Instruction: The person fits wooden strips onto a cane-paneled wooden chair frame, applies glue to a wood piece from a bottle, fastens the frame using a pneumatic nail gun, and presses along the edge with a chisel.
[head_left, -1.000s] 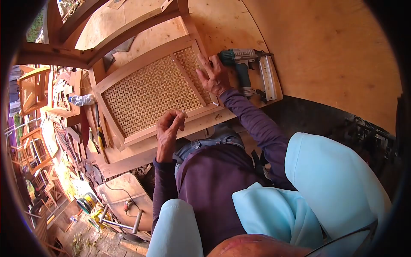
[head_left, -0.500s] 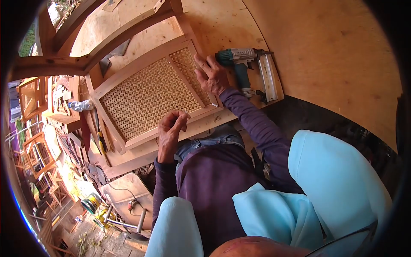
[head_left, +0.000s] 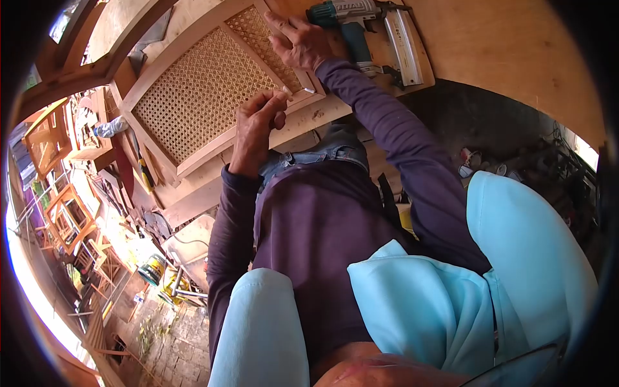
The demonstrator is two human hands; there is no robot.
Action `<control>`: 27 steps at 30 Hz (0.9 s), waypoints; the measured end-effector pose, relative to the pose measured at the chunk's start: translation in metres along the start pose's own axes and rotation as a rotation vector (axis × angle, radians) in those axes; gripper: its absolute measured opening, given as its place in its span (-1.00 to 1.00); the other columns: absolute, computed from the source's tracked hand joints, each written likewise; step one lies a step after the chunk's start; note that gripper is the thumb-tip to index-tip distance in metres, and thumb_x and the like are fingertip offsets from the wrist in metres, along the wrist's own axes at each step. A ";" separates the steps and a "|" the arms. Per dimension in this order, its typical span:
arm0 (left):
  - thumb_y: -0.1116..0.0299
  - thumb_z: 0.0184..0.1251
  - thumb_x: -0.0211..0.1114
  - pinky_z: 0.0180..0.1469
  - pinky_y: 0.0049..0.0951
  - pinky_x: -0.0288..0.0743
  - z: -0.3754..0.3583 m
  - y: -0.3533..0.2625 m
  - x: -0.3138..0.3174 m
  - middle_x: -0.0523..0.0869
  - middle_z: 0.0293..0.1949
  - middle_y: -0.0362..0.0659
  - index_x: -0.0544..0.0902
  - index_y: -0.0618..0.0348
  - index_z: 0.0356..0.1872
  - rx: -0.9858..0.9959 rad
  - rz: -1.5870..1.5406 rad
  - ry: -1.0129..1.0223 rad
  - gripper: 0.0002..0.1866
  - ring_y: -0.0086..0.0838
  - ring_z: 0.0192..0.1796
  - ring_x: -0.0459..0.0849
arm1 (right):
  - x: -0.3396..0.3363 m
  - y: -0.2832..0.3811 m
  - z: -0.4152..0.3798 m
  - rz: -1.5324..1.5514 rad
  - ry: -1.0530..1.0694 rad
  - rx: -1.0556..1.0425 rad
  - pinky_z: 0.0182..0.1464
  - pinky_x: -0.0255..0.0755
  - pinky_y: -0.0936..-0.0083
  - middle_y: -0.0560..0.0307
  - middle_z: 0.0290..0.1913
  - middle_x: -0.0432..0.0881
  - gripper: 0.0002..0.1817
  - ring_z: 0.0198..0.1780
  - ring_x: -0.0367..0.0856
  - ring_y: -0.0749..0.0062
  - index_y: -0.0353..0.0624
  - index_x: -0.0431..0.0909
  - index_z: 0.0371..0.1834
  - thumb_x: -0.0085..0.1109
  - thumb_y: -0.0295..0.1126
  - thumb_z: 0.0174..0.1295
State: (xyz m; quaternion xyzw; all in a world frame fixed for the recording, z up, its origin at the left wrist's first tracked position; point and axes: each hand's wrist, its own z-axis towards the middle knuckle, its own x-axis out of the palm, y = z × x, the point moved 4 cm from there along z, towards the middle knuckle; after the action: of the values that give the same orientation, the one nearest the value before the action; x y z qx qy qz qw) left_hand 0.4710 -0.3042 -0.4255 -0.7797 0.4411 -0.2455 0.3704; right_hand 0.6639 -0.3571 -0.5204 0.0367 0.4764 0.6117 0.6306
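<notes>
A wooden frame [head_left: 207,157] with woven cane webbing [head_left: 193,90] lies on the bench, split by a narrow wooden bar. My left hand [head_left: 259,122] hovers at the near rail, thumb and fingers pinched; a tiny pale bit shows at the fingertips, too small to name. My right hand [head_left: 302,44] rests over the narrower cane section and side rail, fingers apart and holding nothing. A small white stick [head_left: 309,90] lies at the frame's near right corner. Just right of my right hand, a teal and grey nail gun [head_left: 354,42] lies on its side.
Curved wooden chair parts [head_left: 97,74] stand at the upper left. A yellow-and-black handled tool [head_left: 143,171] lies left of the frame. A plywood sheet [head_left: 503,58] extends to the right. Tins [head_left: 153,267] and wooden frames [head_left: 68,218] crowd the floor at left.
The view has tilted, so the bench sits higher in the picture. My left hand has come nearer the white stick by the frame's corner. My right hand remains on the panel.
</notes>
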 end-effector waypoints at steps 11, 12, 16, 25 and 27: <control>0.26 0.61 0.35 -0.29 -0.60 0.33 -0.002 0.046 0.023 0.58 -0.40 -0.34 0.71 0.20 -0.18 -0.133 -0.302 -0.038 -0.79 -0.67 -0.43 0.42 | 0.000 -0.001 -0.002 -0.034 0.003 0.040 -0.16 0.77 0.11 -0.04 -0.11 0.76 -0.36 -0.23 0.82 -0.03 0.30 0.56 0.55 0.35 -0.01 0.38; 0.26 0.61 0.35 -0.29 -0.60 0.33 -0.002 0.048 0.024 0.58 -0.40 -0.34 0.71 0.20 -0.18 -0.136 -0.305 -0.038 -0.79 -0.67 -0.43 0.42 | 0.002 -0.002 -0.002 -0.034 0.007 0.040 -0.16 0.77 0.11 -0.04 -0.11 0.76 -0.36 -0.23 0.82 -0.03 0.30 0.56 0.55 0.35 -0.01 0.38; 0.29 0.58 0.37 -0.32 -0.59 0.37 0.005 0.062 0.026 0.62 -0.38 -0.31 0.73 0.22 -0.17 -0.127 -0.382 -0.125 -0.81 -0.66 -0.43 0.47 | 0.004 -0.001 -0.002 -0.049 -0.027 0.030 -0.17 0.76 0.12 -0.02 -0.13 0.75 -0.36 -0.23 0.81 -0.01 0.30 0.57 0.54 0.35 -0.01 0.36; 0.30 0.49 0.44 -0.45 -0.58 0.33 0.002 0.073 0.045 0.63 -0.46 -0.27 0.74 0.29 -0.23 -0.043 -0.261 -0.343 -0.78 -0.63 -0.52 0.50 | 0.003 0.002 0.000 -0.010 -0.074 0.003 -0.10 0.76 0.13 -0.01 -0.07 0.78 -0.36 -0.18 0.81 0.02 0.20 0.60 0.52 0.35 -0.04 0.34; 0.30 0.50 0.44 -0.44 -0.58 0.33 0.006 0.077 0.050 0.64 -0.46 -0.26 0.73 0.29 -0.23 -0.055 -0.253 -0.365 -0.78 -0.64 -0.50 0.51 | -0.009 0.011 0.004 0.006 -0.094 -0.013 -0.09 0.76 0.13 0.00 -0.07 0.78 -0.36 -0.18 0.81 0.00 0.19 0.60 0.52 0.35 -0.04 0.34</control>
State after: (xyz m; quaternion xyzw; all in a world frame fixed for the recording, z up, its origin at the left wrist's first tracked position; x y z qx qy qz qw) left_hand 0.4604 -0.3713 -0.4875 -0.8703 0.2718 -0.1326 0.3888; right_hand 0.6597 -0.3595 -0.5065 0.0629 0.4420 0.6142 0.6507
